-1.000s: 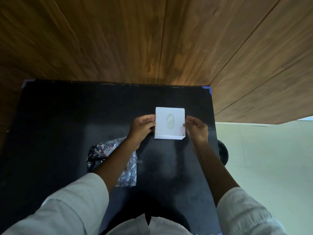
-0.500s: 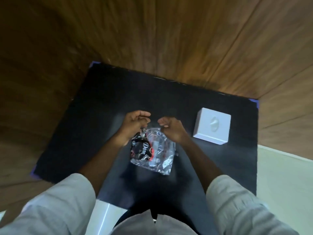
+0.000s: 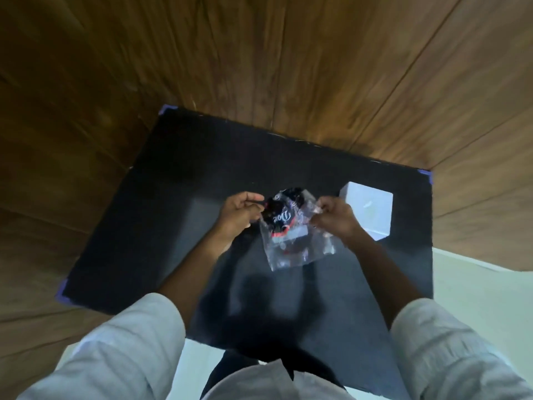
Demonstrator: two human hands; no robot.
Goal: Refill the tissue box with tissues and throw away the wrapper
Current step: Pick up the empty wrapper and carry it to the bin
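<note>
Both hands pinch wrapper: left hand (image 3: 240,210), right hand (image 3: 334,216), wrapper (image 3: 291,229) hanging between, above table (image 3: 173,174). Tissue box (image 3: 367,210) just beyond right hand. Advice: crumple wrapper compactly before binning.

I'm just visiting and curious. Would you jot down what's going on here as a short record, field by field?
Setting: black table against a wooden wall
Left hand: pinching the left edge of the wrapper
Right hand: pinching the right edge of the wrapper
Wrapper: clear crinkly plastic with dark print, held up between both hands
Tissue box: white, on the table to the right of the hands, untouched
Bin: none visible
</note>
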